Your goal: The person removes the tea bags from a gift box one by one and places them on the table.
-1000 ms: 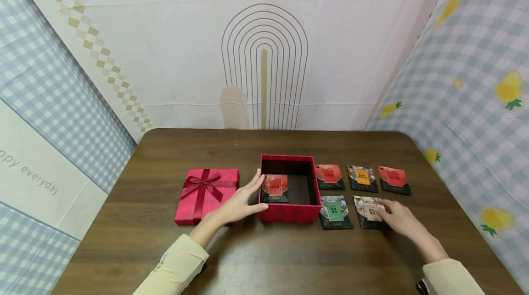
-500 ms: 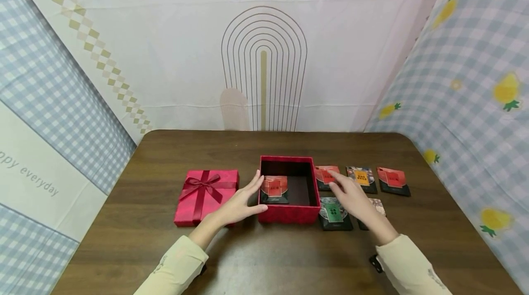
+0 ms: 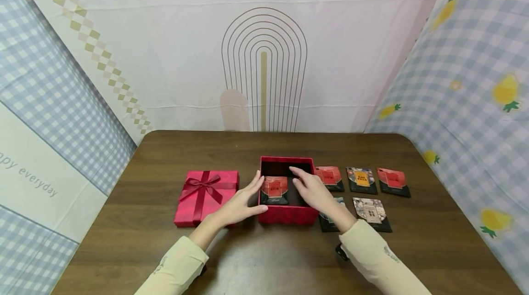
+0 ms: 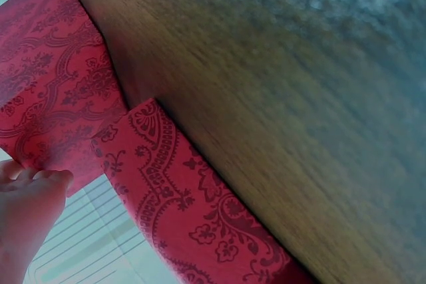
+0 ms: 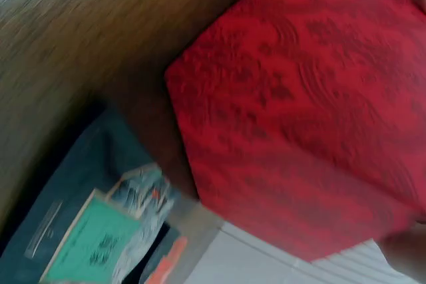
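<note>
A red patterned gift box (image 3: 287, 215) stands without its lid in the middle of the table. Against its left wall rest the straight fingers of my left hand (image 3: 243, 201), the thumb at the front corner. Inside, on the left, lies a red-and-black packet (image 3: 274, 188). My right hand (image 3: 313, 190) reaches over the box's right wall, fingers extended over the dark inside, with nothing visible in them. Under its wrist a green-labelled packet (image 3: 329, 225) is partly covered; the right wrist view shows that green-labelled packet (image 5: 93, 241) beside the box wall.
Left of the box lies the red lid (image 3: 206, 197) with a ribbon bow. To the right are a red packet (image 3: 329, 177), an orange-labelled packet (image 3: 361, 179), another red packet (image 3: 392, 180) and a white-labelled packet (image 3: 371, 212). Behind the table (image 3: 198, 145) hangs a printed cloth.
My right hand has moved left, from the white-labelled packet across the other packets to over the box. The left hand and the packets stay where they were.
</note>
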`<state>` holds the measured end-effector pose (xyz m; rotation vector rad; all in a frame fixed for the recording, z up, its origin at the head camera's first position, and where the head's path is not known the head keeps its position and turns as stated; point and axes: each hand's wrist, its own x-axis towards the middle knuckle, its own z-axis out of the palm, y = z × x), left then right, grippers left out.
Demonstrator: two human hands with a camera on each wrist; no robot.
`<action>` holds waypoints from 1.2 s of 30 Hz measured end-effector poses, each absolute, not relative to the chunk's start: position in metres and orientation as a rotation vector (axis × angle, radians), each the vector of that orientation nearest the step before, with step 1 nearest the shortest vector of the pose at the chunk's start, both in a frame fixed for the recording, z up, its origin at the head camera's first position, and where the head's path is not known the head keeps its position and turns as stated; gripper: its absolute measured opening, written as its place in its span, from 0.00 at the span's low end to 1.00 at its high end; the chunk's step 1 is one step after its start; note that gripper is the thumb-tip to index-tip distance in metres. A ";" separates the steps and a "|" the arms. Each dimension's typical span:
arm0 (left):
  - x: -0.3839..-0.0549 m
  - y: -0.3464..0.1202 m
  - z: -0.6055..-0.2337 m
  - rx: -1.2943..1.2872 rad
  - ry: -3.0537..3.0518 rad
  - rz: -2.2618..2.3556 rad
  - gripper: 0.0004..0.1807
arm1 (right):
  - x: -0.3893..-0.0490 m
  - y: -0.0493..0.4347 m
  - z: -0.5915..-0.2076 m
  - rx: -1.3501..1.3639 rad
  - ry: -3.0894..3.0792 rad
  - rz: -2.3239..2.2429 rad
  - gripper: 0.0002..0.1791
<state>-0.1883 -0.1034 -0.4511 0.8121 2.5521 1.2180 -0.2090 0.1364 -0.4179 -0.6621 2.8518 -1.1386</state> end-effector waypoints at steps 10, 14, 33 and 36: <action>-0.188 -0.103 -0.449 0.821 2.564 1.217 0.45 | -0.229 0.112 -0.433 -0.565 2.814 -0.947 0.20; -0.189 -0.103 -0.448 0.834 2.569 1.218 0.45 | -0.233 0.109 -0.439 -0.483 2.811 -0.782 0.20; -0.188 -0.102 -0.451 0.834 2.549 1.225 0.44 | -0.238 0.108 -0.449 -0.540 2.557 -0.611 0.26; -0.188 -0.103 -0.451 0.824 2.548 1.226 0.45 | -0.239 0.107 -0.448 -0.539 2.544 -0.695 0.25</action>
